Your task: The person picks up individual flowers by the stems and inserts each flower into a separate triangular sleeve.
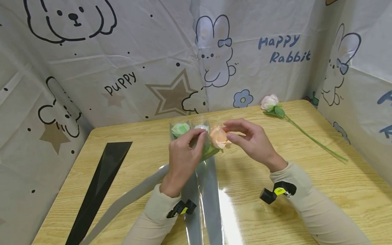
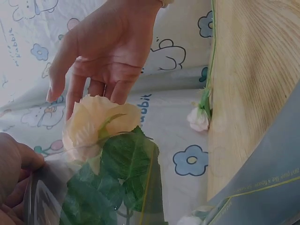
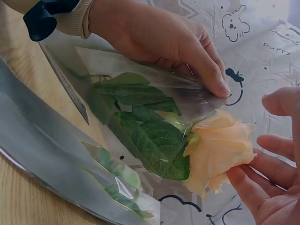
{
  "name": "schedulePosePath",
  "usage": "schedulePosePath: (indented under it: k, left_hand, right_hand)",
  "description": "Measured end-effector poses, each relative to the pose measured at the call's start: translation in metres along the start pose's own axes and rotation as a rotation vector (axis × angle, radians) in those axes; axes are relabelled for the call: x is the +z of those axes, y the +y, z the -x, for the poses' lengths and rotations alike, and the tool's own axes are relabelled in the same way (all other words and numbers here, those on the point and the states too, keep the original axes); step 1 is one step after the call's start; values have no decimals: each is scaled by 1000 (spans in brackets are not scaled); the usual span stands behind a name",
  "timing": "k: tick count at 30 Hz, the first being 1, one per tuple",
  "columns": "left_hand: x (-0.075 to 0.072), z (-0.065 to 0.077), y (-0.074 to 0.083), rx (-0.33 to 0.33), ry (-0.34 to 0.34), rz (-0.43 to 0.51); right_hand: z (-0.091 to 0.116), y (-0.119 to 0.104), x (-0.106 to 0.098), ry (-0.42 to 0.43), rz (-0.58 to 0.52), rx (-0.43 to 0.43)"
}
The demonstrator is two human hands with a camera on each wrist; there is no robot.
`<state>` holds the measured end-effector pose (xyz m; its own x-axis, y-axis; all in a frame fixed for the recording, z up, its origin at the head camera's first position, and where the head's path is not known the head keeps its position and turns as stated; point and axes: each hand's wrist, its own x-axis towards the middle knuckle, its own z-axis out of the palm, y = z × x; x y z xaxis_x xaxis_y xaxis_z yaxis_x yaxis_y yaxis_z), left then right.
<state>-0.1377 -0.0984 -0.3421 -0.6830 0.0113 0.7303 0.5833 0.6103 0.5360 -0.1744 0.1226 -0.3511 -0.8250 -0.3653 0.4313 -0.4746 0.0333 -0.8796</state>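
Observation:
A peach artificial rose (image 1: 219,136) pokes out of the mouth of a clear flower sleeve (image 3: 140,65); its green leaves (image 3: 150,138) sit inside the film. My left hand (image 1: 187,154) pinches the sleeve's edge between thumb and fingers. On the other side, my right hand (image 1: 249,141) has loosely bent fingers touching the rose's petals, with the thumb apart in the right wrist view. Beside the peach rose, a green-tinted rose (image 1: 180,129) and a white rose (image 1: 201,127) show in other sleeves, the white one partly hidden by my left hand.
A pale pink rose (image 1: 269,102) with a long stem lies at the table's back right. On the left lies a black sleeve (image 1: 99,183). A grey sleeve strip (image 1: 128,199) curves under my left wrist. Printed cloth (image 1: 128,68) walls the wooden table (image 1: 254,217).

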Motion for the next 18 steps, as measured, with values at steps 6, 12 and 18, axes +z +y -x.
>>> schedulePosePath:
  k: [6,12,18]
  left_hand:
    - [0,1,0,17,-5,13]
    - [0,1,-1,23,-23,10]
    - [0,0,-1,22,-31,11]
  right_hand:
    - [-1,0,-4,25,40,41]
    - [-3,3,-9,61,100,72]
    - [-4,4,-9,75,137,92]
